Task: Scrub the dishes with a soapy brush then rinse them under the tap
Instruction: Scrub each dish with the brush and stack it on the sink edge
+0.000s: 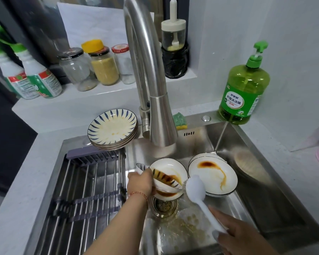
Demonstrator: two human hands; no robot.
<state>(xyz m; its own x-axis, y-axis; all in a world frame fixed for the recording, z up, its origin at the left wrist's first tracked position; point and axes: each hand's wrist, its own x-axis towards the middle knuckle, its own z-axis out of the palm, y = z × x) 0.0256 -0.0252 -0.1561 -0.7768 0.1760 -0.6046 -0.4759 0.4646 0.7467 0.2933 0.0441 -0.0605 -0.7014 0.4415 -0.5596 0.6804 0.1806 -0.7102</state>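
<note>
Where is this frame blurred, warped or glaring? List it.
Head view: wide-angle warp bends the faucet and the counter edges; motion blur smears the bottles at far left and the round object in the sink's right corner; soft glare on the sink steel; hands and brush stay fairly sharp.

The left hand (140, 183) gripped a small white blue-striped dish (166, 182), tilted on edge over a sauce-stained white bowl (170, 169) in the stainless steel sink (256, 205). The right hand (241, 234) held the handle of a white plastic dish brush (195, 187), its head just beside the dish's rim. A second stained white bowl (213, 174) sat to the right. The brushed-steel tap (155, 100) hung above them. A stack of blue-petalled plates (113, 128) rested at the sink's back edge beside a grey metal drying rack (88, 190). A green bottle of dish soap (244, 92) stood on the counter (276, 137).
</note>
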